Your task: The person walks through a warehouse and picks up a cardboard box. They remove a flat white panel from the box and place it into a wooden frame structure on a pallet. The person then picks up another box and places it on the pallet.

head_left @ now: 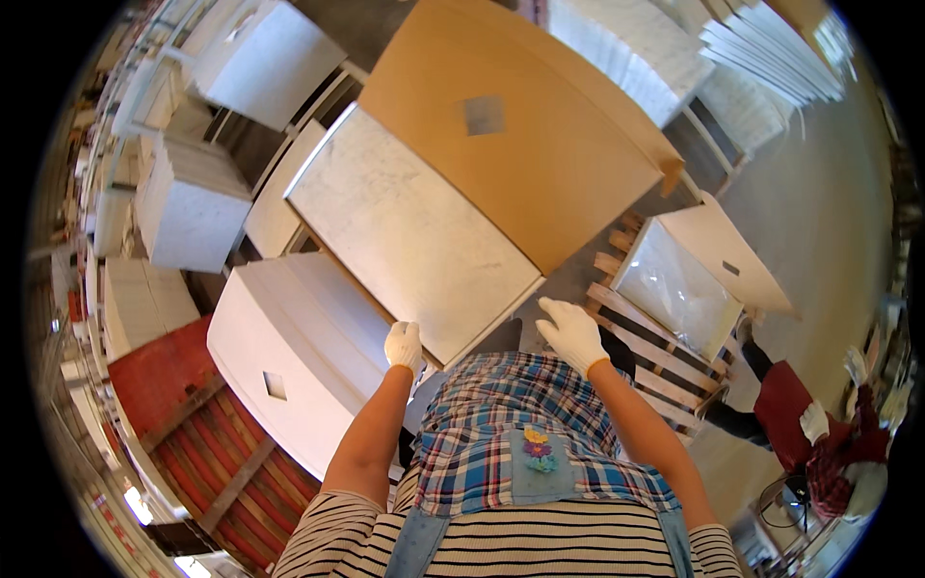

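A white, faintly marbled rectangular panel (409, 231) lies slanting in front of me, its near edge close to my apron. My left hand (404, 347), in a white knit glove, is closed at the panel's near left corner, fingers curled over the edge. My right hand (570, 335), gloved the same way, hovers just right of the near right corner, apart from the panel. Its fingers are partly spread and hold nothing. Against the panel's far long side lies a large brown cardboard sheet (501, 183) with a small square hole.
A stack of white boards (289, 337) stands at left, beside red-and-brown wooden slats (217, 453). Plastic-wrapped panels (679, 284) rest on a wooden pallet (655, 371) at right. Another person in dark red (785, 400) is at the lower right. White blocks (265, 63) fill the far left.
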Available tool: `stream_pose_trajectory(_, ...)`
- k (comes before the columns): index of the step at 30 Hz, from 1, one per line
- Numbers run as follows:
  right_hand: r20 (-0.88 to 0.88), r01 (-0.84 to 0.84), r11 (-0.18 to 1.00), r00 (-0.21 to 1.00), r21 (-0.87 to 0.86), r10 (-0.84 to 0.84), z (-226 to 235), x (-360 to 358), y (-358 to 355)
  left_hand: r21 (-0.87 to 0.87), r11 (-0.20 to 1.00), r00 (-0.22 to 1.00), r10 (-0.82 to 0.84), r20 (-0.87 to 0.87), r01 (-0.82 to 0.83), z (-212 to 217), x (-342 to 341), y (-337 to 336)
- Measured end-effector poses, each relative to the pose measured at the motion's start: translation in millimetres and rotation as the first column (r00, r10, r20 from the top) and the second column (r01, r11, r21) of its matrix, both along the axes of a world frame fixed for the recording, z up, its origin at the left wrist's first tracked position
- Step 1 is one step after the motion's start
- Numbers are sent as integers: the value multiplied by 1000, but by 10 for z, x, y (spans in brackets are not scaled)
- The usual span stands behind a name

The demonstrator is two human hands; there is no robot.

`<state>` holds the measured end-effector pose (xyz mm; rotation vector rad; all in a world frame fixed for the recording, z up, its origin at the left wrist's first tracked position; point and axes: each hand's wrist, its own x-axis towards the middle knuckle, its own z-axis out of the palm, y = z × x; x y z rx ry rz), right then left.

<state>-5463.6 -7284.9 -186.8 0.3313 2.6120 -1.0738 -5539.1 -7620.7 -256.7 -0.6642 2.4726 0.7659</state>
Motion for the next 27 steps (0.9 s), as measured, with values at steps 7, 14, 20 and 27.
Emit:
stream_pose_trajectory(7, 308, -115, 993, 945, -4, 111, -207, -698, -180, 204, 967, 988, 156, 7, -155, -225, 174, -118)
stream_pose_trajectory(14, 215, -163, 980, 967, 115, 135, -405, -840, -217, 111, 983, 990, 143, 16, -144, -95, 265, 106)
stream_pose_trajectory(20, 256, -205, 963, 954, 174, 156, -531, -910, -238, 72, 959, 953, 262, 154, -276, 1, 237, 226)
stream_pose_trajectory(27, 276, -131, 984, 957, 123, 93, -592, -883, -222, 139, 934, 939, 307, 158, -329, -69, 351, 190)
